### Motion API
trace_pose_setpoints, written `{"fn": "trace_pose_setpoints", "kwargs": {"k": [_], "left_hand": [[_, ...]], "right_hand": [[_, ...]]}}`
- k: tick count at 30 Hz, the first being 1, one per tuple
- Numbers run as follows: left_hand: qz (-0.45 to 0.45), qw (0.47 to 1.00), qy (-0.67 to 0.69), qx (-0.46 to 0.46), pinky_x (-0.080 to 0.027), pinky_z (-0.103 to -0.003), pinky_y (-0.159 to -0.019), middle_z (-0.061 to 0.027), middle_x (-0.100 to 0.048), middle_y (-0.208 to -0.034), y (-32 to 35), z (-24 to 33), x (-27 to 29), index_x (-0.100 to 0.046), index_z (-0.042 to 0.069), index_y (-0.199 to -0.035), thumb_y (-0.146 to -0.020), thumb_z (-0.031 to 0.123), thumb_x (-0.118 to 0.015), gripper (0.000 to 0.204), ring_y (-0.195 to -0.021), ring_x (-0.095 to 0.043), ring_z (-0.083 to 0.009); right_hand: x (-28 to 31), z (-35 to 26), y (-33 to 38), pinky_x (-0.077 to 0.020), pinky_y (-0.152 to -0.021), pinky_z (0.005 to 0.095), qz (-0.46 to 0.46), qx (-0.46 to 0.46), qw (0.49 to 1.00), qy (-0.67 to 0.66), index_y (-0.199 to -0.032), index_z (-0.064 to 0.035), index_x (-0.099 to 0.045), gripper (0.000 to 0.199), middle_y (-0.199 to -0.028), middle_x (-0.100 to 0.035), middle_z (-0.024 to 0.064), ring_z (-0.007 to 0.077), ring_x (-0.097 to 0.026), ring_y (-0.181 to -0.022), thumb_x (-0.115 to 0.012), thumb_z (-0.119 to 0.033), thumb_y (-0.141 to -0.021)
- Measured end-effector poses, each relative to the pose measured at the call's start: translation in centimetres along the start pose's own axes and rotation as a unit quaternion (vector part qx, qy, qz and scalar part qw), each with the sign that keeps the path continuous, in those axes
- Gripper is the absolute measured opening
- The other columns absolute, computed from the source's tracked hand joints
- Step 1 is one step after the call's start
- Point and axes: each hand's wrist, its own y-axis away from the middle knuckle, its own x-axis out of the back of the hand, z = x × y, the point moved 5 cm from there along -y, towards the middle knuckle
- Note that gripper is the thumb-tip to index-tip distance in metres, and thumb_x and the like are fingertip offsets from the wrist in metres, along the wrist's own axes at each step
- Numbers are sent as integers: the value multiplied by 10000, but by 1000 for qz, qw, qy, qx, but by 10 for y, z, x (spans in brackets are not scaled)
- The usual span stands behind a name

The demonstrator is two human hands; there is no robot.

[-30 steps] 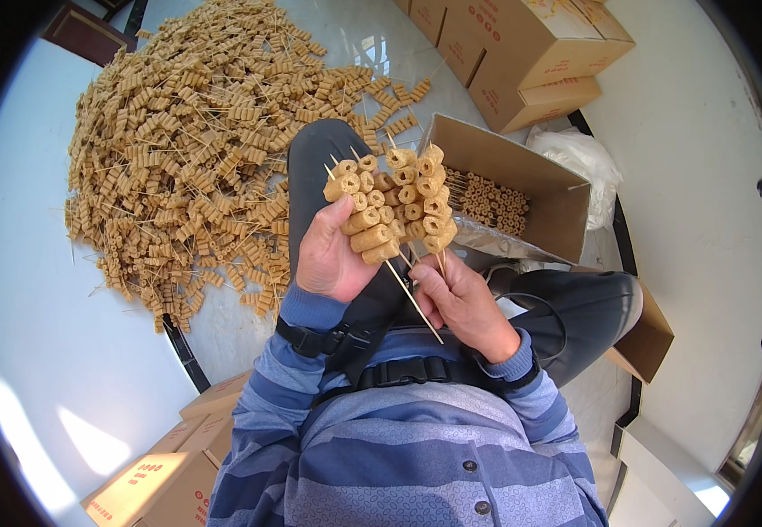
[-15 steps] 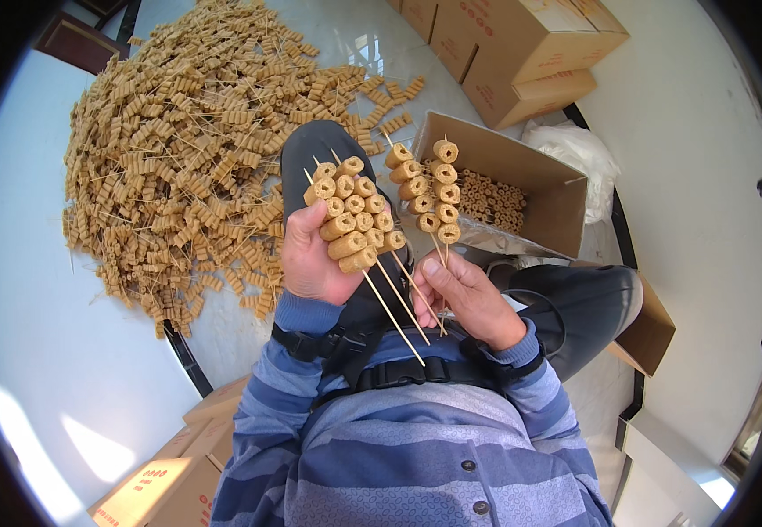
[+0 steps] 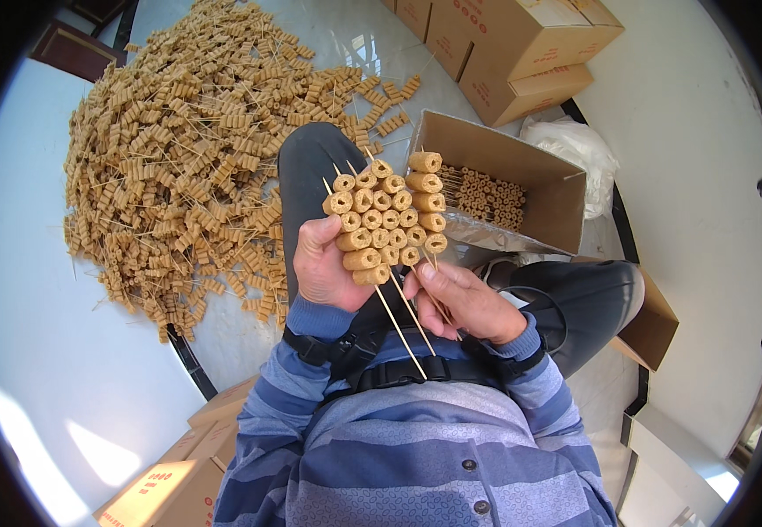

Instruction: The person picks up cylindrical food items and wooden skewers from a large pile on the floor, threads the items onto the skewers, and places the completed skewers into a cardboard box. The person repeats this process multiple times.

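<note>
left hand: (image 3: 324, 268) closed around a fan of skewers (image 3: 385, 220) — tan ring-shaped pieces threaded on thin bamboo sticks, held up in front of the chest, pointed ends up
right hand: (image 3: 464, 300) pinches the lower sticks of the rightmost skewer (image 3: 427, 206) between thumb and fingers, this skewer touching the right edge of the fan
sticks: bare lower ends (image 3: 403, 325) run down and to the right, crossing over the dark chest strap (image 3: 381, 369)
skewer position: above the person's lap, in front of the dark trouser knee (image 3: 311, 167)
open box: cardboard box (image 3: 521, 167) just right of the held skewers, lined with shiny foil, a row of finished skewers (image 3: 484, 195) stacked inside
pile: big heap of loose skewers (image 3: 197, 140) on the pale floor (image 3: 47, 290), left of the knee, well apart from the hands
other boxes: closed cartons (image 3: 513, 44) at the top right — more cartons (image 3: 179, 465) at the lower left
bag: white plastic bag (image 3: 574, 149) behind the open box
clothing: blue striped shirt (image 3: 416, 465)
</note>
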Motion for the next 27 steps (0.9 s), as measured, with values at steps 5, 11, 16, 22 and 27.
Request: {"fn": "trace_pose_setpoints", "kwargs": {"k": [5, 11, 16, 22, 27], "left_hand": [[3, 1000, -5, 17, -475, -472, -1033, -228, -564, -1337, 1, 0, 5, -423, -47, -1408, -847, 406, -559, 734, -1202, -579, -368], [6, 999, -34, 2, -488, -481, -1021, -234, -558, -1338, -1, 1, 1, -407, -54, -1415, -849, 392, -556, 736, -1185, -591, -369], [-35, 999, -18, 9, -495, -474, -1013, -231, -550, -1341, -4, -5, -13, -377, -64, -1423, -855, 361, -545, 729, -1187, -593, -361], [-12, 998, -57, 25, -439, -506, -1071, -241, -511, -1394, -6, -10, -8, -367, -26, -1455, -834, 460, -588, 819, -1244, -547, -388], [-36, 997, -64, 23, -476, -501, -1027, -270, -512, -1375, -8, -14, -10, -335, -38, -1464, -855, 471, -544, 821, -1229, -553, -406]], "right_hand": [[1, 2, -1, -378, -467, 221, 26, -31, 999, -22, -1084, -37, -554, 550, -617, -552, 36, 97, -462, -477, -220, -474, -1083], [6, -2, -3, -430, -503, 224, 70, 4, 998, 8, -1097, -32, -583, 520, -614, -555, 14, 93, -519, -517, -253, -434, -1086], [15, -7, 2, -419, -497, 218, 96, 14, 993, 69, -1117, -13, -595, 528, -611, -546, 14, 81, -495, -498, -279, -435, -1083], [15, -10, 7, -382, -456, 228, 85, 1, 993, 80, -1116, -4, -598, 553, -563, -508, 2, 76, -445, -450, -267, -446, -1081], [15, -3, 5, -388, -455, 228, 59, -24, 996, 61, -1126, -13, -594, 557, -577, -515, 1, 76, -463, -464, -257, -454, -1079]]}}
